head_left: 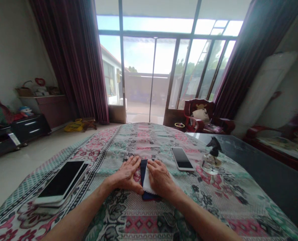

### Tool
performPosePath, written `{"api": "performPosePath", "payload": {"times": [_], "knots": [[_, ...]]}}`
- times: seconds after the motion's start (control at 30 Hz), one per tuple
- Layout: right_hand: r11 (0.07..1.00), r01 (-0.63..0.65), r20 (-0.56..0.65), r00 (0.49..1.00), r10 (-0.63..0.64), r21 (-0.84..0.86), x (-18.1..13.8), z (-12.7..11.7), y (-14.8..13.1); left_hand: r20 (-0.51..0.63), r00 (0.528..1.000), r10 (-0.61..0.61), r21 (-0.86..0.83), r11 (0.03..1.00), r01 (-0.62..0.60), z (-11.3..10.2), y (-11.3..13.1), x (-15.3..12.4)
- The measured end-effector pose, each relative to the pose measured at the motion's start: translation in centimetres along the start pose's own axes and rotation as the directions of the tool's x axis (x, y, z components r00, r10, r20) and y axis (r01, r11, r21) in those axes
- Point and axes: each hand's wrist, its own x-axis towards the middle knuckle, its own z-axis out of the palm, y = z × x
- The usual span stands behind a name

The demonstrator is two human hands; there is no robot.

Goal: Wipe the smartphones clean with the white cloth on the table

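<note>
The head view shows both bare hands close together on a floral tablecloth (141, 221), with a slim dark blue rectangular object (143, 167) lying flat between and partly beneath them. The left hand (126, 172) is spread palm down, its fingers pointing forward side by side and its thumb reaching across to the near left part of the blue object. The right hand (161, 177) lies over a white cloth (147, 182) with a scalloped edge, its fingers bent and held together on top of it; whether they pinch the fabric or only press on it, I cannot tell. The cloth covers much of the object's right side, leaving a blue strip along the left and a corner at the near end. To the right of the right hand and a little beyond it, a white-framed smartphone (182, 159) lies screen up, its display dark. Farther right stands a clear spray bottle (210, 164) with a black trigger head (214, 144). To the left of the left hand, a white-framed tablet (61, 184) tops a small stack of flat devices. Well beyond the hands are glass doors (149, 87), flanked by purple curtains (76, 63), and, ahead to the right, a reddish wooden armchair (190, 115).
</note>
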Motion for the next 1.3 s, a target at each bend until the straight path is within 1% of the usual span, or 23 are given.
{"api": "performPosePath", "payload": {"times": [0.23, 0.37, 0.53, 0.63, 0.73, 0.87, 0.93, 1.0, 1.13, 1.2, 1.3], "knots": [[1.000, 0.012, -0.025, 1.000, -0.013, -0.019, 0.6, -0.1, 1.1, -0.003, 1.000, 0.010, -0.014, 1.000, -0.010, 0.3, -0.5, 0.3], [0.998, 0.061, -0.045, 0.997, -0.062, -0.030, 0.9, 0.1, 1.1, -0.008, 1.000, 0.008, -0.014, 1.000, -0.008, 0.5, -0.6, 0.4], [0.982, 0.179, -0.075, 0.982, -0.174, 0.066, -0.1, -0.2, 1.1, -0.006, 1.000, 0.025, -0.025, 0.999, -0.025, 0.3, -0.5, 0.2], [0.969, 0.215, -0.090, 0.975, -0.205, 0.125, -0.5, -0.2, 1.4, 0.000, 1.000, 0.027, -0.021, 0.999, -0.027, 0.3, -0.6, 0.1], [0.960, 0.245, -0.097, 0.968, -0.233, 0.138, 0.0, -0.1, 1.5, 0.003, 1.000, 0.026, -0.022, 0.999, -0.026, 0.3, -0.6, 0.2], [0.937, 0.325, -0.100, 0.944, -0.313, 0.132, 1.4, 0.1, 1.8, 0.002, 1.000, 0.030, -0.027, 0.999, -0.030, 0.4, -0.8, 0.3], [0.917, 0.367, -0.119, 0.928, -0.352, 0.155, 1.7, 0.2, 1.9, 0.001, 0.999, 0.036, -0.022, 0.999, -0.036, 0.6, -0.9, 0.3], [0.887, 0.414, -0.142, 0.909, -0.391, 0.206, 1.6, 0.2, 2.0, 0.006, 0.999, 0.042, -0.017, 0.999, -0.042, 0.6, -1.0, 0.3], [0.789, 0.509, -0.170, 0.860, -0.480, 0.345, 0.5, 0.2, 2.2, 0.007, 0.999, 0.042, -0.021, 0.999, -0.042, 0.6, -1.1, 0.4], [0.781, 0.508, -0.190, 0.861, -0.472, 0.362, 0.2, 0.2, 2.3, 0.007, 0.999, 0.039, -0.026, 0.999, -0.039, 0.6, -1.1, 0.3], [0.858, 0.426, -0.202, 0.902, -0.380, 0.286, 0.5, 0.3, 2.6, 0.004, 0.999, 0.037, -0.031, 0.999, -0.037, 0.5, -0.9, 0.3]]}}
